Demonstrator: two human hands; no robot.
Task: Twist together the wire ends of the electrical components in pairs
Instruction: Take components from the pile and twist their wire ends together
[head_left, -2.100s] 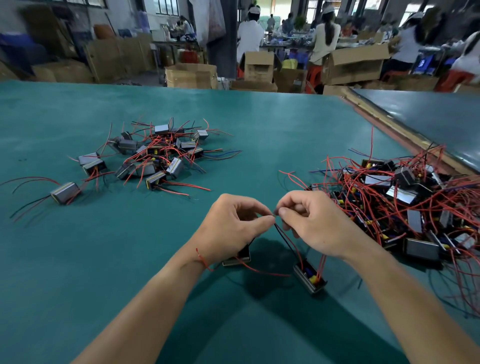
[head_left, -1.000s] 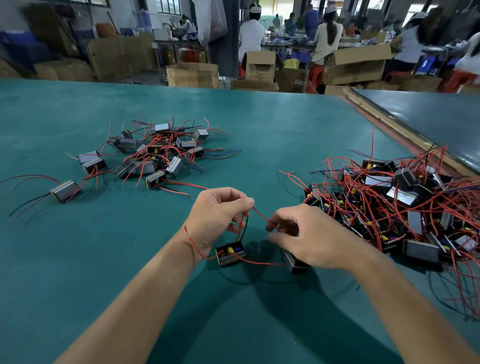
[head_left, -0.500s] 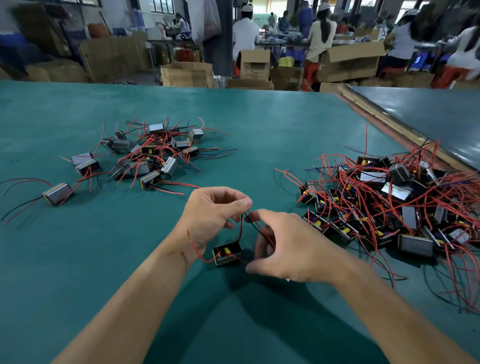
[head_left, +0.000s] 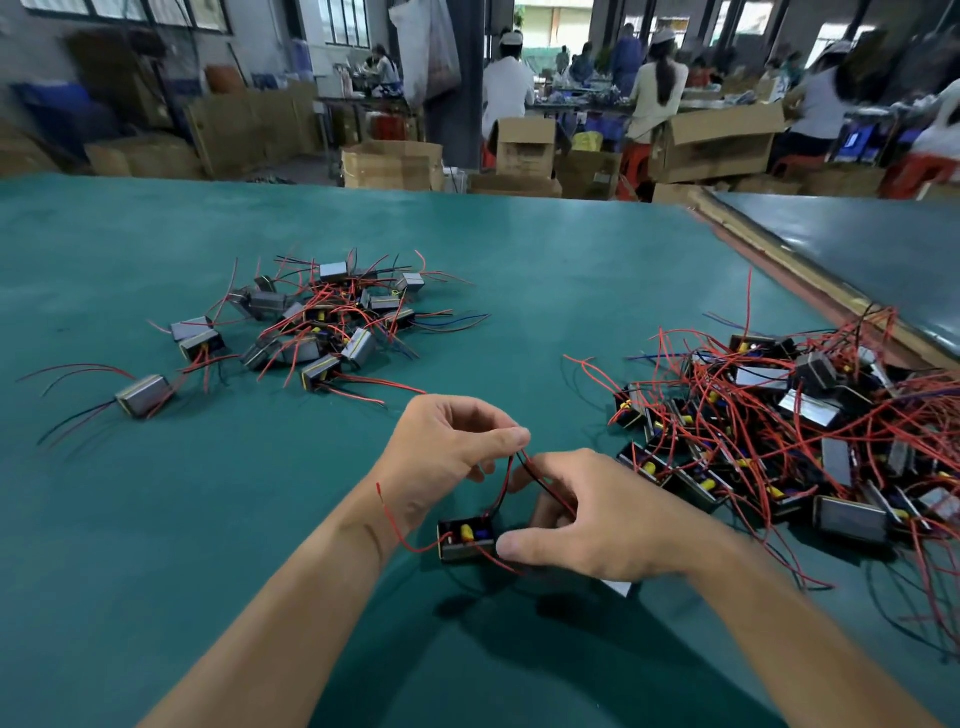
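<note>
My left hand (head_left: 447, 457) pinches the upper ends of a red and a black wire (head_left: 511, 475) between thumb and forefinger. Those wires run down to a small dark component (head_left: 462, 540) with yellow and blue parts, lying on the green table (head_left: 156, 519). My right hand (head_left: 602, 525) lies over a second component, mostly hidden; only a pale corner (head_left: 618, 587) shows under the palm. Its thumb touches the first component and a black wire passes under its fingers.
A pile of components with red leads (head_left: 322, 322) lies at the far left, one stray unit (head_left: 143, 396) nearer the left edge. A larger tangled pile (head_left: 789, 441) sits to the right. A raised seam (head_left: 810, 291) borders a second table. Boxes and people stand beyond.
My right hand has dropped from pinching the wire ends beside my left hand down onto the second component on the table. My left hand has kept its pinch on the wires.
</note>
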